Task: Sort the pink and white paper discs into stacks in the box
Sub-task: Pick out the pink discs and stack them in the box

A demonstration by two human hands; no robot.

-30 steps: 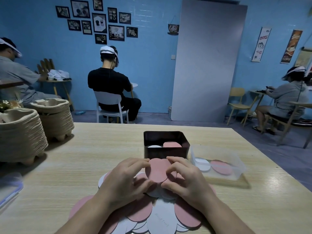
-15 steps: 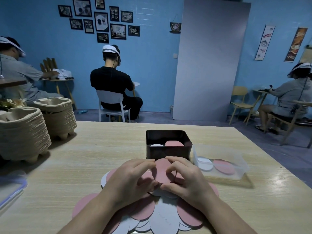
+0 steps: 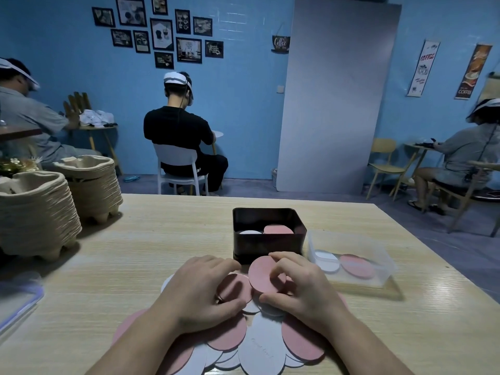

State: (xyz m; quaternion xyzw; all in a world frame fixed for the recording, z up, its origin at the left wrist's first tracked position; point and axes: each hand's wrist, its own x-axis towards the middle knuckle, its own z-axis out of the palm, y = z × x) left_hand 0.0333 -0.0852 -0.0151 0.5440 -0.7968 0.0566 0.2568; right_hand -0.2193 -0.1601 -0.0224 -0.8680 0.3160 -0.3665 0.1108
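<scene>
We are picking up: our right hand [image 3: 300,290] pinches a pink disc [image 3: 261,276] just before the box [image 3: 267,247]. Our left hand [image 3: 200,290] rests, fingers [image 3: 216,262] loose, on the pile [image 3: 262,347]. Next it should go on the pink stack [image 3: 278,229] inside.

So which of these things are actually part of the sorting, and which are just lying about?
In the job: pink disc pinched by the right hand; left hand on the loose disc pile; dark box with white stack and pink stack.
Lying about: two stacks of pulp trays; clear tub holding two discs, role unclear.
</scene>
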